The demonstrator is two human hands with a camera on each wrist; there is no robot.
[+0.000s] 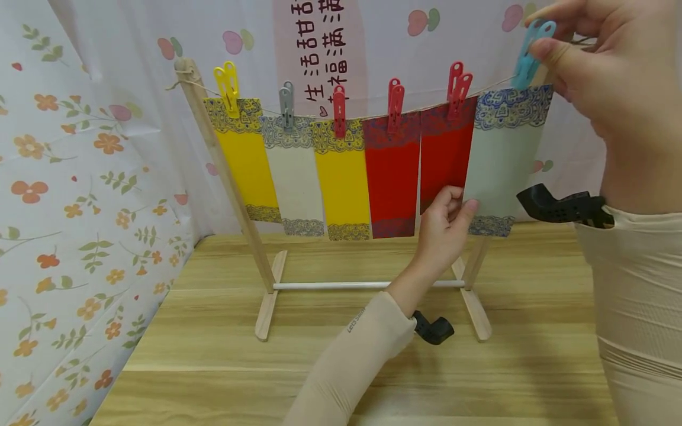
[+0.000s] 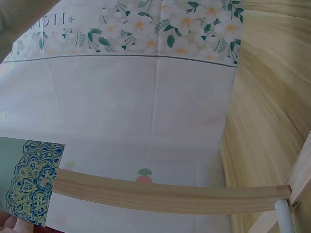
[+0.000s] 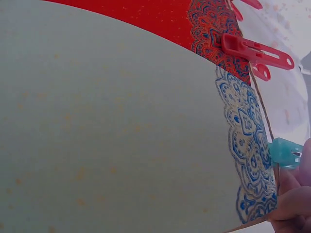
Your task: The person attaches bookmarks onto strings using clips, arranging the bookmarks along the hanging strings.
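In the head view, a pale grey-green paper strip [image 1: 506, 160] with blue patterned ends hangs at the right of a string line. My right hand [image 1: 623, 77] pinches a light blue clothespin [image 1: 526, 62] at the strip's top edge. Lower down, my left hand [image 1: 439, 228] pinches the strip's left edge, thumb on its front. Beside it a red strip [image 1: 446, 154] hangs under a red clothespin [image 1: 458, 94]. The right wrist view shows the blue clothespin [image 3: 285, 153] close to the string, with part of my right hand at the frame's edge.
Farther left, another red strip [image 1: 391, 177], two yellow ones and a cream strip [image 1: 293, 183] hang from clothespins. A wooden frame [image 1: 229, 177] with a white crossbar [image 1: 330, 286] stands on the wood-grain table [image 1: 213, 355]. Floral cloth [image 1: 96, 195] covers the left side.
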